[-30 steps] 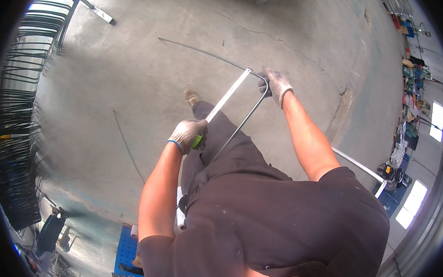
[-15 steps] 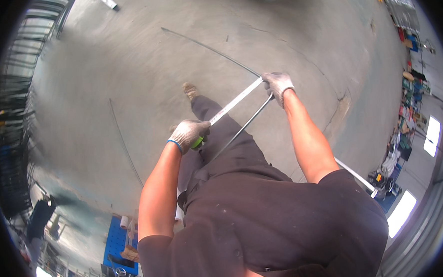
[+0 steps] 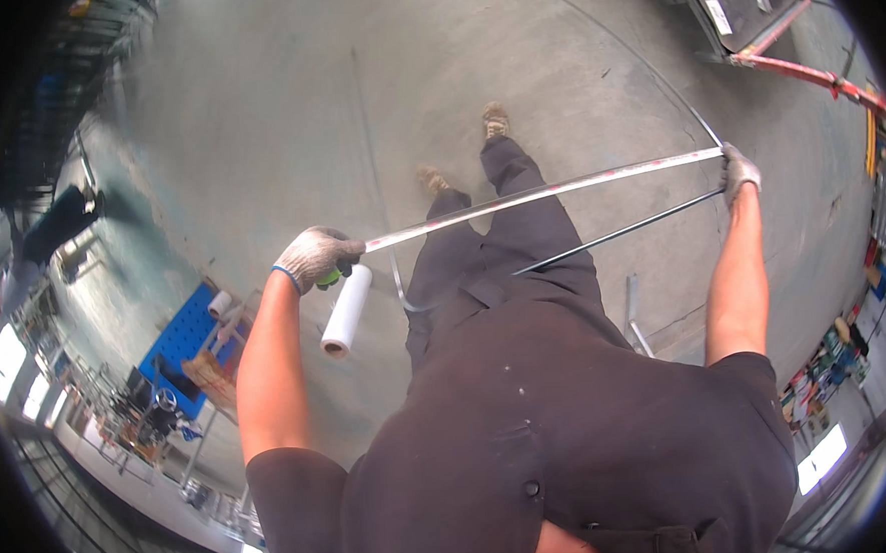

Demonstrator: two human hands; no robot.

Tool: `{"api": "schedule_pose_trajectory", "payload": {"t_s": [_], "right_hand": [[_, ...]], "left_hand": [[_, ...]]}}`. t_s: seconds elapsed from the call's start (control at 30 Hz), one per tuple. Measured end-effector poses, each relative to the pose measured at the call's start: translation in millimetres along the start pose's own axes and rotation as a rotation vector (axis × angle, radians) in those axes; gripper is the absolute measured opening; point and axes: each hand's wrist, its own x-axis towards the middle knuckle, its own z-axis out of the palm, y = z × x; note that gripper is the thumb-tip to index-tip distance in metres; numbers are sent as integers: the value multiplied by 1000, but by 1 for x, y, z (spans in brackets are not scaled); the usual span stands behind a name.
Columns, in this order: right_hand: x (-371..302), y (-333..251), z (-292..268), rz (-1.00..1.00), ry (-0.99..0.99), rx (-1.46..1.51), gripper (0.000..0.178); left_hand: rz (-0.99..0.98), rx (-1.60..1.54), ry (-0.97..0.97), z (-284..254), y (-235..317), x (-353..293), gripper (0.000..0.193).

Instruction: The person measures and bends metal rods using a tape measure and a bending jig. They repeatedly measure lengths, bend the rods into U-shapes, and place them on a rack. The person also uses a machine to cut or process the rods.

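My left hand (image 3: 317,259), in a pale work glove, is closed round a tape measure; a bit of its green case (image 3: 331,277) shows below the fingers. The pulled-out white blade (image 3: 549,193) runs across in front of my legs to my right hand (image 3: 739,174), also gloved and closed. That hand grips the blade's end together with a thin metal rod. One length of the rod (image 3: 642,58) reaches up and away, another (image 3: 611,234) slants back toward my waist. Whether the two lengths are one bent piece is hidden by the fingers.
A white roll (image 3: 347,314) stands below my left hand. Another thin rod (image 3: 359,111) lies on the floor ahead. To the left is a blue perforated table (image 3: 178,335); a red-framed cart (image 3: 783,63) stands at the far right. A dark-clothed person (image 3: 55,227) seems to be at far left.
My hands have moved well apart, and much more blade spans between them. My view has turned left, bringing the white roll and red-framed cart more into sight.
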Motion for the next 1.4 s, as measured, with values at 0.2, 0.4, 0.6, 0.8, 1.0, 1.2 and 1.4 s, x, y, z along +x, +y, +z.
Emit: {"api": "schedule_pose_trajectory", "payload": {"t_s": [0.2, 0.4, 0.6, 0.8, 1.0, 1.2, 1.4], "right_hand": [[27, -37, -17, 49, 45, -99, 36], [51, -48, -27, 93, 110, -241, 38], [58, -51, -32, 115, 144, -291, 35], [64, -48, -31, 164, 179, -294, 32], [73, -32, -37, 206, 188, -251, 33], [81, -21, -44, 261, 219, -234, 29], [66, -22, -52, 261, 102, -168, 22]], "left_hand": [[-67, -11, -40, 22, -73, 12, 37], [-50, -101, -114, 68, -102, 41, 43], [-95, -133, -175, 88, -107, 43, 46], [-132, -107, -208, 83, -100, 44, 33], [-146, -92, -232, 74, -94, 48, 36], [-155, -33, -273, 69, -93, 55, 37], [-146, -34, -282, 64, -87, 49, 37]]}}
